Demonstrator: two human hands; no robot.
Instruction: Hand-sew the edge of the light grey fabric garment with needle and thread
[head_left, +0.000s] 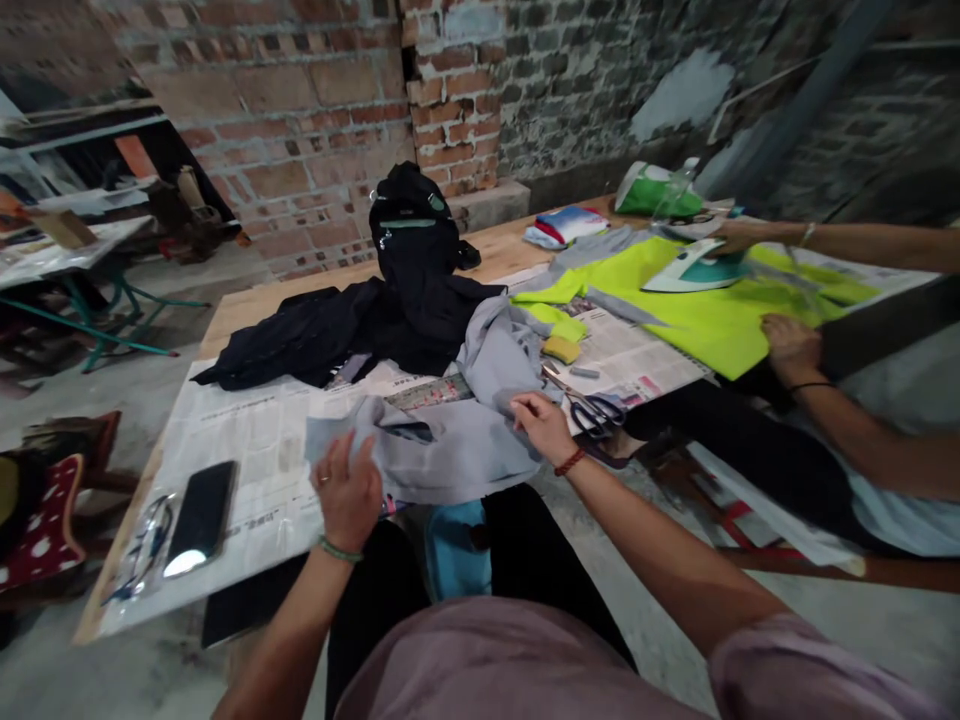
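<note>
We had the grey cloth [457, 460] at the near edge of the counter [499, 260], above our lap, and the step in hand looked like handling it and laying it out. Our left grip [349, 490] was at its 9 o'clock end, fingers loosely parted; our right grip [544, 425] was at 3 o'clock, thumb and forefinger drawn close. Whether either pinched fabric, we could not tell. The next move, we judged, called for a light hold at both ends and an even pull, since the cloth lay rumpled and folded.

The counter's edge left little support at 6 o'clock. Scissors [596, 412] lay just beyond our right grip, between 2 and 3, with a yellow block [561, 349] near 1. Farther out, toward 2, a co-worker's hand [739, 235] held an iron [697, 268] over a bright yellow garment [720, 325], so that side was tight. A black bag [412, 225] and dark clothing [315, 335] crowded 10 to 12. The most room was on the newspaper [262, 430] toward 9, short of a phone [201, 515].
</note>
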